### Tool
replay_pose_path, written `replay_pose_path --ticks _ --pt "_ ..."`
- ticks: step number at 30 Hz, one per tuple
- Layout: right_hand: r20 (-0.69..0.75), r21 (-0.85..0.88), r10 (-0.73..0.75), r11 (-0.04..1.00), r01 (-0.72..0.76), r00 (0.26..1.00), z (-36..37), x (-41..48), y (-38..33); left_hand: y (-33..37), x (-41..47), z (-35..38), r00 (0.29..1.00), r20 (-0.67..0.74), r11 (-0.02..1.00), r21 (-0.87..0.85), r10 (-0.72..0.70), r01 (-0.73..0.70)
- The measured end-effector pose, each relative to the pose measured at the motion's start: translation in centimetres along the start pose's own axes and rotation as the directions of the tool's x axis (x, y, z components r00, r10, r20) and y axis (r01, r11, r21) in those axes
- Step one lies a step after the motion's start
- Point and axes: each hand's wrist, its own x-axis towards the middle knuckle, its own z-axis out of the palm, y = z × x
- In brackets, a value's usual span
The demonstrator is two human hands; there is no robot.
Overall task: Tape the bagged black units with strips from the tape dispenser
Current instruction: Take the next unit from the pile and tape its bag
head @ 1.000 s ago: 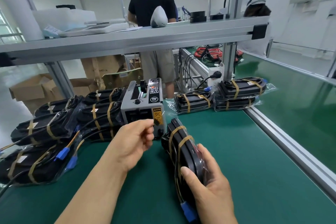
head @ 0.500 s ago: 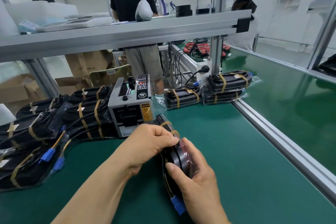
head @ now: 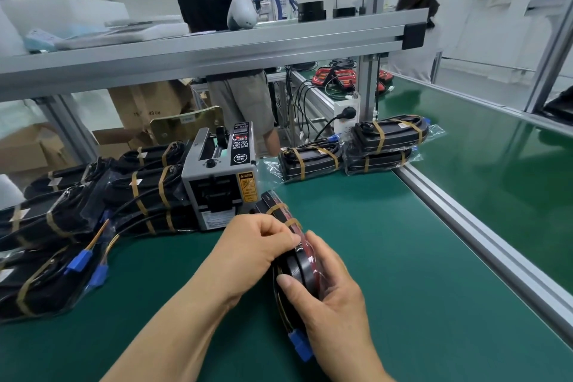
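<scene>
The right hand point(head: 335, 298) grasps the near end of a bagged black unit point(head: 297, 270), holding it on edge over the green mat point(head: 403, 257), at 5 o'clock from the tape dispenser point(head: 220, 183). The left hand point(head: 254, 251) pinches the unit's top edge with curled fingers. Other taped units point(head: 77, 217) pile at the dispenser's 9 o'clock.

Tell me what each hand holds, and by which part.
The right hand grips the bagged black unit around its near end; the left hand pinches its upper edge.
</scene>
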Motion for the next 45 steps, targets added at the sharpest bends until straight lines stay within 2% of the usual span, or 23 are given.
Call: replay_pose_path --ticks 7,15,21,25,27,32,36,40,45 --pt "0.010 -0.005 0.007 1.000 -0.007 1.000 -0.2 -0.1 0.0 -0.2 0.0 0.3 0.999 -0.026 0.999 0.027 0.021 -0.020" --pt "0.011 0.017 0.011 1.000 -0.011 1.000 -0.1 0.0 0.2 -1.3 0.3 0.4 0.994 -0.076 0.988 0.139 0.082 -0.071" --pt "-0.002 0.085 0.014 0.996 -0.014 1.000 0.0 0.1 0.2 -2.2 -0.2 1.6 0.972 -0.185 0.974 0.199 0.143 -0.106" --pt "0.006 0.070 0.000 0.998 0.000 1.000 0.1 0.1 0.1 -2.5 0.0 2.3 0.946 -0.301 0.989 0.123 0.116 -0.082" --pt "0.008 0.062 -0.001 0.998 0.000 1.000 0.0 0.1 0.0 -2.6 0.0 2.5 0.944 -0.313 0.994 0.078 0.103 -0.083" --pt "0.019 0.078 0.022 0.997 -0.023 1.000 -0.3 0.3 0.2 -2.6 -0.7 2.3 0.982 -0.188 0.993 -0.120 -0.013 -0.010" --pt "0.018 0.108 0.028 0.994 -0.030 0.999 -0.2 0.3 0.4 -2.8 -0.9 1.9 0.995 -0.095 0.969 -0.248 -0.040 0.015" --pt "0.043 0.103 0.021 0.994 -0.025 0.999 -0.3 0.2 0.8 -3.1 -0.6 1.6 0.995 -0.077 0.950 -0.308 -0.069 0.042" --pt "0.159 0.040 0.070 0.996 -0.077 0.985 -2.8 1.9 -2.0 -3.2 -0.7 1.4 0.994 -0.095 0.955 -0.296 -0.048 0.018"
